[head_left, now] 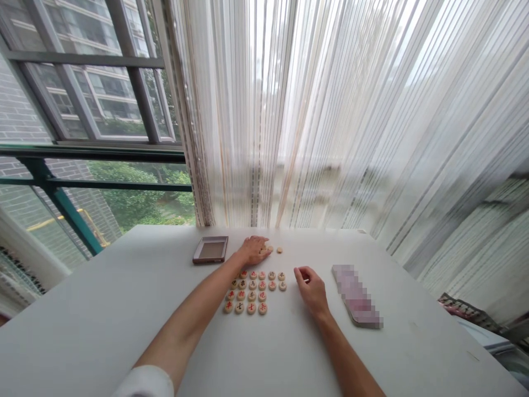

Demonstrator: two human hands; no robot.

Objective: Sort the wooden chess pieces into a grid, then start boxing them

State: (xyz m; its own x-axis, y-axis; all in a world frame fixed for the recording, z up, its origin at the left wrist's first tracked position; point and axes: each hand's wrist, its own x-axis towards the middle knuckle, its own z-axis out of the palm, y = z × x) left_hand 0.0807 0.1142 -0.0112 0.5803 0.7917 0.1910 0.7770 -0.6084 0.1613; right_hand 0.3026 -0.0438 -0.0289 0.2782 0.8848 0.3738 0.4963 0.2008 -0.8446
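Pieces (pixel 262 285), round and pale, are set out in four rows mid-desk (pixel 124 314), and here, just beyond the rows, the left hand (pixel 253 251) is laid over a small cluster of loose pieces (pixel 270 249); whether any is gripped cannot be told, as they are partly covered by the fingers. One lone piece (pixel 280 250) is left just beside. The right hand (pixel 312 291) is held near the rows' right end, loosely curled, a gap left at the thumb, nothing seen in it.

Trouble could be brewing at that left forearm (pixel 202 309): the upper rows' left ends are crossed by it, and should it be dropped or swung, pieces could be knocked askew. By a hasty sweep, the loose ones could be scattered towards the curtain (pixel 248 138).

Now the lettering: Chinese characters are worn in red and black, 兵 and 士 among those seemingly made out. On the long pixelated object (pixel 357 298), nothing can be read.
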